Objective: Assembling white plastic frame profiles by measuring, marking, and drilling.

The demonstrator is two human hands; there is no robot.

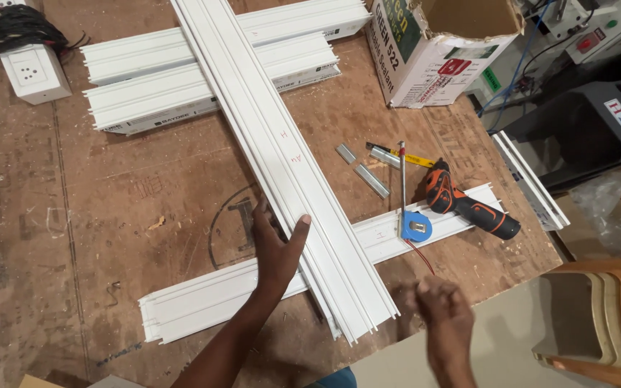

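Observation:
My left hand (276,248) lies flat, fingers spread, against the left edge of a long white plastic profile (282,154) that runs diagonally across the wooden workbench (73,215). That profile crosses over another white profile (210,294) lying along the front edge. My right hand (443,309), blurred, hovers past the bench's front edge with its fingers curled near a thin red strand (420,256); whether it pinches the strand I cannot tell. A blue tape measure (415,226) rests on the lower profile.
An orange and black cordless drill (468,205) lies right of the tape measure. Short metal pieces (371,179) and a yellow-handled tool (415,158) lie nearby. More white profiles (181,79), a cardboard box (447,50) and a white socket box (34,72) stand at the back.

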